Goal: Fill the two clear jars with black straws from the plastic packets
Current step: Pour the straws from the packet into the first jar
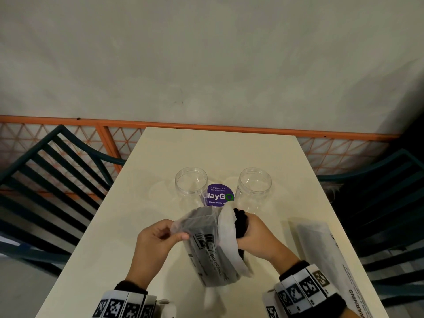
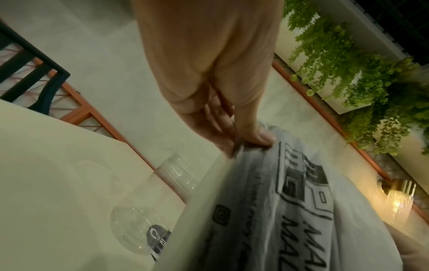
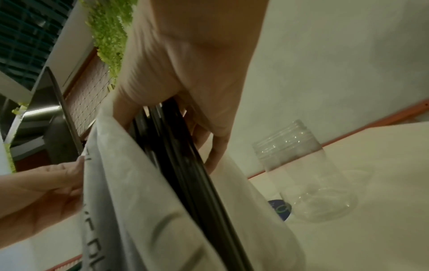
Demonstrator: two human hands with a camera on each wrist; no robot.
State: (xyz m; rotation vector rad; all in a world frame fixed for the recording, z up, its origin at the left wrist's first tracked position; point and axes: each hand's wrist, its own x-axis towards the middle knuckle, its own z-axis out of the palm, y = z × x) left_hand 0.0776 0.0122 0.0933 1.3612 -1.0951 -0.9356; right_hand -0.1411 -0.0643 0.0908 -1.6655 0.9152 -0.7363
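Two clear jars stand open and empty on the cream table (image 1: 142,267), the left jar (image 1: 191,187) and the right jar (image 1: 254,188). In front of them I hold a white printed plastic packet (image 1: 211,251) upright. My left hand (image 1: 158,239) pinches the packet's open top edge (image 2: 253,144) between thumb and fingers. My right hand (image 1: 254,235) grips a bundle of black straws (image 1: 241,222) that sticks out of the packet's mouth (image 3: 171,139). The lower ends of the straws are hidden inside the packet.
A second plastic packet (image 1: 325,253) with warning print lies flat at the table's right edge. A purple round sticker (image 1: 218,196) sits between the jars. Dark green chairs (image 1: 52,171) flank the table on both sides. An orange mesh railing (image 1: 110,138) runs behind.
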